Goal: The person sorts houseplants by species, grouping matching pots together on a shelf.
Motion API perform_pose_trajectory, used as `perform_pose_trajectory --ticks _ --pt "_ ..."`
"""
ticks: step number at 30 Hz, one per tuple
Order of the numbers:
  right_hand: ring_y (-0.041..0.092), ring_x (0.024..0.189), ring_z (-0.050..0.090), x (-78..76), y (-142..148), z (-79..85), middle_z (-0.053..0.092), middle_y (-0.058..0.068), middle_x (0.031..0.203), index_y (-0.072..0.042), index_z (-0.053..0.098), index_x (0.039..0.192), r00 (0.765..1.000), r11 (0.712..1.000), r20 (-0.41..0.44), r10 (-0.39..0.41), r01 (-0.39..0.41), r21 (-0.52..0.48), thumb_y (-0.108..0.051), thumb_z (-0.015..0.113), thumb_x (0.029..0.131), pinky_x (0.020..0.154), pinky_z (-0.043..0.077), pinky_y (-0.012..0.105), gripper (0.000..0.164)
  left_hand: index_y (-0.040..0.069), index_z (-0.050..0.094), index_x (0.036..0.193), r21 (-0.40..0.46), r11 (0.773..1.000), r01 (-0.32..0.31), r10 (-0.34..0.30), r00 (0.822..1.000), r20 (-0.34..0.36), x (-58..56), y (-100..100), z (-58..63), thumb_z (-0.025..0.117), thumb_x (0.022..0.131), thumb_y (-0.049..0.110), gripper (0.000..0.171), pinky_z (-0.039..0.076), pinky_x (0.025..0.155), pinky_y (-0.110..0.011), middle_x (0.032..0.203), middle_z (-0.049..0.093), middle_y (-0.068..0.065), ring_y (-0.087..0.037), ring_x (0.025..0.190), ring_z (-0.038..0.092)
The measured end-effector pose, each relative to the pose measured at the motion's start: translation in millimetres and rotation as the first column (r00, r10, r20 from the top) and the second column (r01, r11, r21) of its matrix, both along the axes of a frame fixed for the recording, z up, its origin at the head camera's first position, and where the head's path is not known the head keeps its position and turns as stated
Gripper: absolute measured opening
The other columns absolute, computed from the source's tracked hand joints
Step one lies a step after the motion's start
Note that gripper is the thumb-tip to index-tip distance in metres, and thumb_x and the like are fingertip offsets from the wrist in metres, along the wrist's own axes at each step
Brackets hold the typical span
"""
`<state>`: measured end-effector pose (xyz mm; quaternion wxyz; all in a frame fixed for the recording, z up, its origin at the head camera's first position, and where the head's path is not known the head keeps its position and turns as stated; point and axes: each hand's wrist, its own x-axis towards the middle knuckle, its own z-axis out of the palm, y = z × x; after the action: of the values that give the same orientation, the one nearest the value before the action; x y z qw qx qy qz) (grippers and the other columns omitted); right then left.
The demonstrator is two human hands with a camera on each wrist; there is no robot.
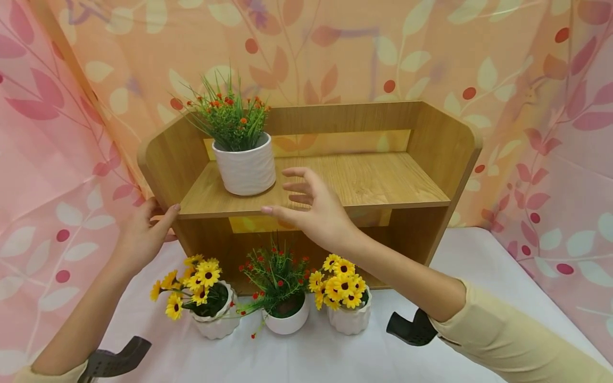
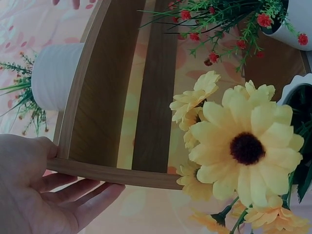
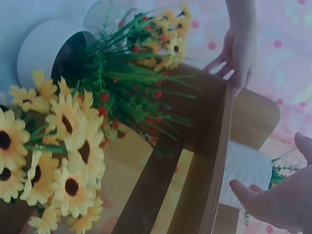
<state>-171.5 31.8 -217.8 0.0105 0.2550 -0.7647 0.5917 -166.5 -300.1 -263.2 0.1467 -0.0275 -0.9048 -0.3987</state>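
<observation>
A white ridged pot (image 1: 244,166) with grass and orange-red flowers stands at the left of the upper board of a two-tier wooden shelf (image 1: 378,178). My right hand (image 1: 318,213) is just right of that pot, apart from it, fingers loosely bent and holding nothing. With my left hand (image 1: 142,234) I grip the shelf's left side; in the left wrist view the fingers (image 2: 90,195) lie along the panel's outer face. The thumb is at the front edge where the upper board joins the side.
Before the shelf stand a left pot of yellow flowers (image 1: 217,314), a white bowl-shaped pot (image 1: 287,319) with red-flowered greenery, and a right pot of yellow flowers (image 1: 349,316). A white cloth (image 1: 306,361) covers the table. Leaf-patterned fabric (image 1: 335,48) hangs around.
</observation>
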Motion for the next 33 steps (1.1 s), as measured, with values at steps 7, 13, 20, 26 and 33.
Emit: perform_pose_trajectory --ticks 7,13,20,26,33 --pt "0.036 0.139 0.058 13.6 4.3 -6.8 0.057 0.019 0.150 -0.012 0.050 0.151 0.999 0.999 -0.019 0.039 -0.039 0.011 -0.016 0.081 0.094 0.113 0.050 0.052 0.064 -0.013 0.033 0.156 -0.007 1.000 0.000 0.000 1.000 -0.003 0.7 -1.3 -0.9 0.045 0.114 0.038 0.067 0.059 0.063 -0.015 0.144 0.051 -0.041 -0.061 0.122 0.060" --pt "0.033 0.137 0.060 21.8 8.6 -18.9 0.060 0.016 0.149 -0.014 0.052 0.150 0.997 0.998 -0.059 0.057 -0.055 0.043 -0.018 0.079 0.096 0.113 0.050 0.053 0.060 -0.013 0.034 0.156 -0.017 1.000 -0.002 0.002 1.000 -0.002 0.9 -1.5 -1.6 0.045 0.113 0.040 0.068 0.059 0.063 -0.015 0.144 0.052 -0.040 -0.061 0.121 0.060" --pt "0.027 0.134 0.063 32.1 10.7 -37.2 0.064 0.008 0.145 -0.017 0.059 0.145 0.994 0.997 -0.088 0.060 -0.056 0.046 -0.019 0.080 0.095 0.114 0.050 0.049 0.054 -0.014 0.035 0.154 -0.051 0.998 -0.021 0.021 1.000 0.005 1.4 -0.6 -0.7 0.044 0.113 0.040 0.068 0.060 0.065 -0.017 0.142 0.053 -0.040 -0.061 0.119 0.062" --pt "0.024 0.129 0.065 40.6 9.7 -53.5 0.068 0.004 0.140 -0.019 0.063 0.140 0.995 0.997 -0.066 0.072 -0.070 0.032 -0.019 0.082 0.094 0.112 0.052 0.045 0.049 -0.014 0.036 0.153 -0.068 0.997 -0.020 0.020 1.000 0.000 0.7 -0.7 -1.0 0.043 0.114 0.039 0.066 0.059 0.064 -0.017 0.140 0.054 -0.040 -0.060 0.117 0.063" --pt "0.026 0.125 0.068 48.9 6.3 -73.7 0.070 0.003 0.134 -0.019 0.065 0.138 0.996 0.996 -0.024 0.088 -0.088 0.002 -0.018 0.082 0.094 0.110 0.054 0.044 0.047 -0.013 0.036 0.152 -0.067 0.998 -0.014 0.013 1.000 -0.010 0.3 -1.5 -1.7 0.043 0.114 0.038 0.065 0.059 0.063 -0.016 0.138 0.054 -0.041 -0.060 0.116 0.063"
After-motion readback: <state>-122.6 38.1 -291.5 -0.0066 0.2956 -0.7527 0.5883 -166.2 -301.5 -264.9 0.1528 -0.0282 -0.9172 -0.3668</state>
